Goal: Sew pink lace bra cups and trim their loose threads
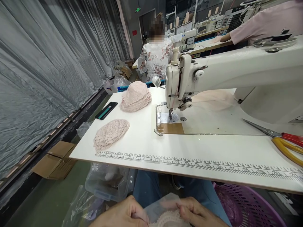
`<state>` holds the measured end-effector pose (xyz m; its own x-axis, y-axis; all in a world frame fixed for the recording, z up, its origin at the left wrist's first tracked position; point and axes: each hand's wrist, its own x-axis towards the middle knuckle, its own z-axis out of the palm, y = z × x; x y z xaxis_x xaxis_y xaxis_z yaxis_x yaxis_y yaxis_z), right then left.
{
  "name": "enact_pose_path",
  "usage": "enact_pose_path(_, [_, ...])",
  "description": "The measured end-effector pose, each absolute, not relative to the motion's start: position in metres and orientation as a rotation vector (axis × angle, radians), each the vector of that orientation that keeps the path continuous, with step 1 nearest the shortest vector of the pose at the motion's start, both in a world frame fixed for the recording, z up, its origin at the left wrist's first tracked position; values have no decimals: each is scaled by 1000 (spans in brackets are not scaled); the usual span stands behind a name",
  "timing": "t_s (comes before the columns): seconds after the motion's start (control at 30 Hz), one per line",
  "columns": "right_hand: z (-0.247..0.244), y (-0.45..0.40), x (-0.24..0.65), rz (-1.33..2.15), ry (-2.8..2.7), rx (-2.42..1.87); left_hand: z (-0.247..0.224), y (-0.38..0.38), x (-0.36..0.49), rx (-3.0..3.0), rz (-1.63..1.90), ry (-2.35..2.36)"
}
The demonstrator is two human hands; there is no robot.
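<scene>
Low in the view, over my lap, my left hand [127,212] and my right hand [197,212] are both closed on a sheer pale fabric piece with a scalloped lace edge [163,214]. The left pinches its left side, the right its upper right side; the lower part is cut off by the frame. Beyond the table edge stands a white sewing machine [180,82], its needle and presser foot over the metal plate. On the table to the left lie a pile of pink lace cups [136,96] and a flatter stack of lace pieces [111,134].
Scissors [281,137] with red and yellow handles lie at the right. A dark phone-like slab [106,110] is at the left edge, and a printed ruler [177,160] runs along the front. Below are a plastic bin [109,183] and a purple basket [246,201]. Two people sit beyond.
</scene>
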<state>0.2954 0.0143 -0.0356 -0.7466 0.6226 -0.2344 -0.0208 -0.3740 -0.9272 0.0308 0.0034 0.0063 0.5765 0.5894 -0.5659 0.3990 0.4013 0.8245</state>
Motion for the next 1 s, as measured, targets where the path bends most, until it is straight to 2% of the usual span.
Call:
enact_pose_path(0.17, [-39,10,290,2375,-1241,-668,1,1,28,1111,232,1019])
enact_pose_path(0.57, [-37,19,289,2233,-1429,-593,4,2,27,1166,181,996])
enact_pose_path(1.0, [-51,13,297,2370,-1320,-586,7,5,32,1194,119,957])
